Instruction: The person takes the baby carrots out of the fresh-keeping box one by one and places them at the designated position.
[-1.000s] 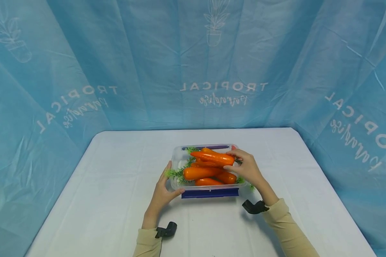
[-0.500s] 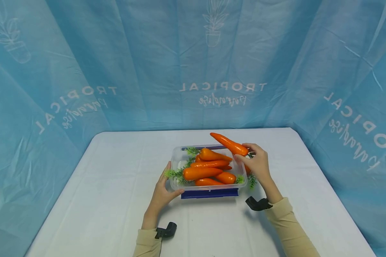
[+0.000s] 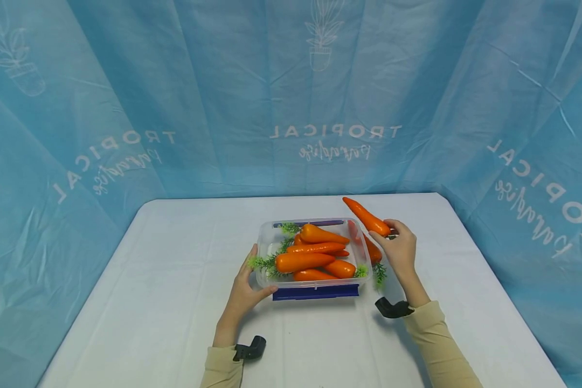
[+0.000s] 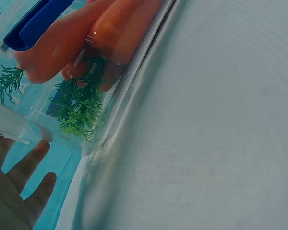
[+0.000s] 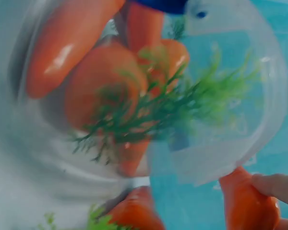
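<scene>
A clear plastic container (image 3: 268, 276) with blue clips holds several orange carrots (image 3: 303, 262) with green tops. My left hand (image 3: 242, 293) rests against its front left corner, fingers along the left side and thumb at the front; the left wrist view shows those fingers (image 4: 31, 163) straight and spread. Beyond the container's right side, my right hand (image 3: 401, 250) pinches a carrot (image 3: 366, 216) by its thick end, its tip pointing away and to the left. Another carrot (image 3: 374, 253) lies at the container's right wall, partly seen through the plastic.
A white cloth (image 3: 174, 291) covers the table. Blue printed curtains (image 3: 223, 108) hang behind and at both sides. A dark blue clip (image 3: 315, 292) hangs out from the container's front edge.
My right hand has lifted a carrot from the top of the pile and carried it right, past the container's edge. The left hand and the container have stayed in place.
</scene>
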The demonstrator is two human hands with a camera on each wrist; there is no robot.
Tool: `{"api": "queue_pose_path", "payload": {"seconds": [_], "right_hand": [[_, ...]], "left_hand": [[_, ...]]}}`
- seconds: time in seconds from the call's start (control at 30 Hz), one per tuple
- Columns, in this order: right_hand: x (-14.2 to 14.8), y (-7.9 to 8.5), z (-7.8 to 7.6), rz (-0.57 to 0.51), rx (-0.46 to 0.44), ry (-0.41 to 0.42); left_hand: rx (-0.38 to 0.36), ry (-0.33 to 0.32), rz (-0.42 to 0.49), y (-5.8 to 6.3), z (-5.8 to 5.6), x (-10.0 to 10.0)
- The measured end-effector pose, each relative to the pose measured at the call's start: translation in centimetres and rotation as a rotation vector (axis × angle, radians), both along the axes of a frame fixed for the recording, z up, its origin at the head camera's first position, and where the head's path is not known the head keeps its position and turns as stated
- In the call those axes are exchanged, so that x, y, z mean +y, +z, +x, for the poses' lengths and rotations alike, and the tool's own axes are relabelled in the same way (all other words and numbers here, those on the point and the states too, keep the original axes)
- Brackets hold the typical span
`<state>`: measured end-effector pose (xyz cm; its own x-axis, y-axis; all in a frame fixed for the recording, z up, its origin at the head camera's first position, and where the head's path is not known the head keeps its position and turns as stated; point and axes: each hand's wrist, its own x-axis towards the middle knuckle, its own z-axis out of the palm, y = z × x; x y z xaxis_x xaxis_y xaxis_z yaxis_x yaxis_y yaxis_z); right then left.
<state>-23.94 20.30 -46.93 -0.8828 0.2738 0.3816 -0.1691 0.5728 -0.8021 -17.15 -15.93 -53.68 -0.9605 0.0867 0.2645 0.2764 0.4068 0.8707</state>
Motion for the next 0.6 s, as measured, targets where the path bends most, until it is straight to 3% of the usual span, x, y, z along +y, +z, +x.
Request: {"api": "queue_pose_path", "payload": {"seconds": [0.47,0.6], "right_hand": [[1.3,-2.9,-0.6,0.048,-0.016,-0.081],[1.5,-3.7,-0.7,0.047,-0.052,-0.092]], "left_hand": [[-0.001,-0.005,0.007,0.0,0.1,0.0],[-0.02,0.0,0.007,0.7,0.3,0.3]]}}
